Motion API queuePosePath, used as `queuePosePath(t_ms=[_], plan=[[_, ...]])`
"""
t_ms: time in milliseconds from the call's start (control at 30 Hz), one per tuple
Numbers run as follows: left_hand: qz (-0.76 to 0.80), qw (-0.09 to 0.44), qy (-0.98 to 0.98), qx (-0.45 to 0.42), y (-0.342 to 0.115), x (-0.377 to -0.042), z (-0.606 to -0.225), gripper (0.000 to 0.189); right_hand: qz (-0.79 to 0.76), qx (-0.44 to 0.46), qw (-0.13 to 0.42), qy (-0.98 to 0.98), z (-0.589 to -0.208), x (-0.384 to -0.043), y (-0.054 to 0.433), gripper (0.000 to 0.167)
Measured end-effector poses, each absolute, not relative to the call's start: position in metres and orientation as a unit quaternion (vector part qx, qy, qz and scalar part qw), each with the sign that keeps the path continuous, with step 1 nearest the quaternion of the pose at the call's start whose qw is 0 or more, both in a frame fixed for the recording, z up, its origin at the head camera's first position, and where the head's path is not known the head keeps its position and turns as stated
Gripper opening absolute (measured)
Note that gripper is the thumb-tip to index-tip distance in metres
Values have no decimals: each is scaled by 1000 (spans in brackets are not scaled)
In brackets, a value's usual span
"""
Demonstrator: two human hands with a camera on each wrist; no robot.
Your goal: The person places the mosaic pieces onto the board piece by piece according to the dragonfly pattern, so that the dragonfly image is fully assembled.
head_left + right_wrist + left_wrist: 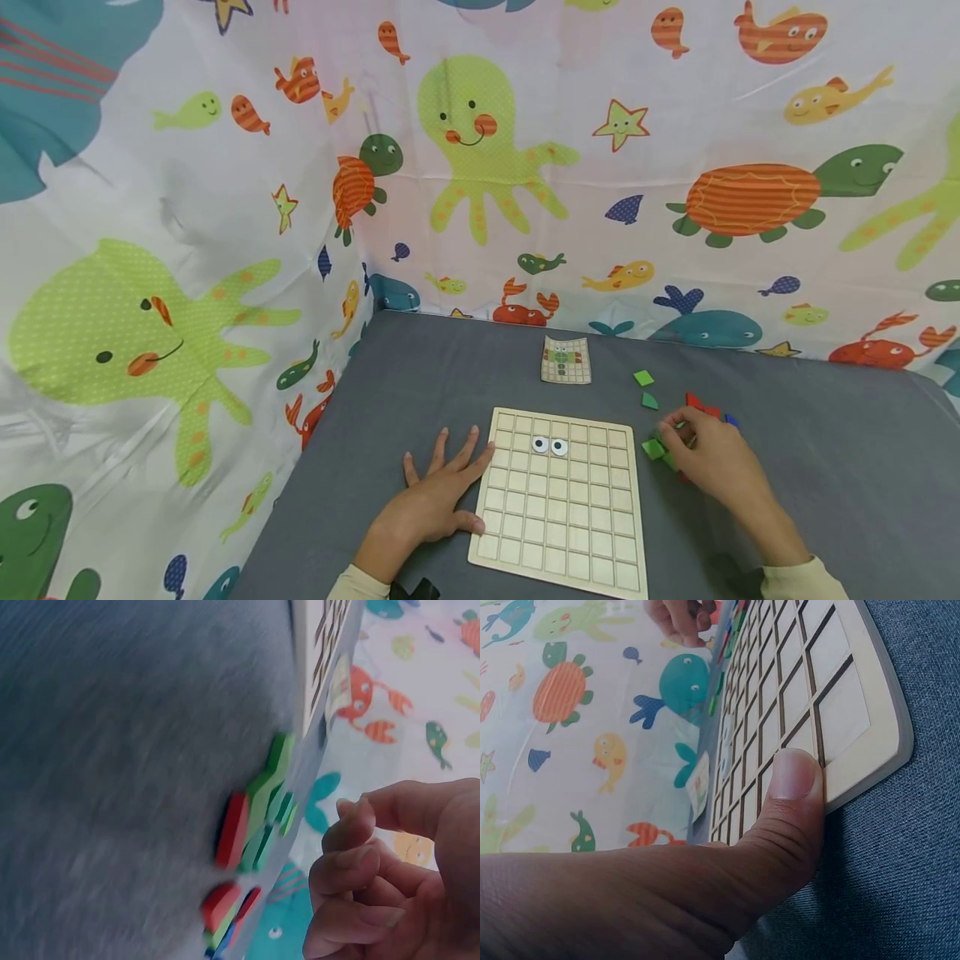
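We count two eyes (558, 447) on one board (556, 508); left grip (431, 504) spread against it, right grip (707, 454) together, seemingly empty, near tiles (652, 450).

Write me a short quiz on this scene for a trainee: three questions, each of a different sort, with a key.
1. How many eyes lie on the board?
2. True or false: the left hand touches the board, and the card lies past the board's far edge, apart from it.
3. What is nearest the right hand?
A) the eyes
B) the card
C) the coloured pieces

Key
1. Two, side by side.
2. True; the thumb rests on the board's rim.
3. C; green, red and blue ones lie around and under that hand.
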State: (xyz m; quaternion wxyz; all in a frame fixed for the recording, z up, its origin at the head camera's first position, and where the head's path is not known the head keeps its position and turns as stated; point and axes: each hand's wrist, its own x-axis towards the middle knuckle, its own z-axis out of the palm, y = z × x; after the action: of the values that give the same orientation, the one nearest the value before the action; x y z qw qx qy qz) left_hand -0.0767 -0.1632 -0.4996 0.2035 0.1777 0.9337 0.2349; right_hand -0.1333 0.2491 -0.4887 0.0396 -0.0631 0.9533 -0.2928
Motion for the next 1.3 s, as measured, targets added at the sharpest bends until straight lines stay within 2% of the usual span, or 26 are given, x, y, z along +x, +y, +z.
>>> queuePosePath(t_ms=[367, 667, 867, 1000, 1300], plan=[[234, 202, 934, 177, -163, -76, -498, 107, -243, -28, 24, 969, -498, -135, 276, 30], [239, 204, 933, 177, -162, -76, -497, 106, -231, -54, 31, 971, -505, -135, 285, 15], [240, 208, 932, 176, -162, -76, -498, 106, -204, -106, 19, 973, -510, -133, 288, 26], [237, 208, 932, 176, -163, -76, -498, 105, -201, -119, 4, 972, -512, -135, 289, 25], [235, 205, 933, 178, -163, -77, -498, 106, -186, -73, -7, 980, -514, -151, 284, 35]])
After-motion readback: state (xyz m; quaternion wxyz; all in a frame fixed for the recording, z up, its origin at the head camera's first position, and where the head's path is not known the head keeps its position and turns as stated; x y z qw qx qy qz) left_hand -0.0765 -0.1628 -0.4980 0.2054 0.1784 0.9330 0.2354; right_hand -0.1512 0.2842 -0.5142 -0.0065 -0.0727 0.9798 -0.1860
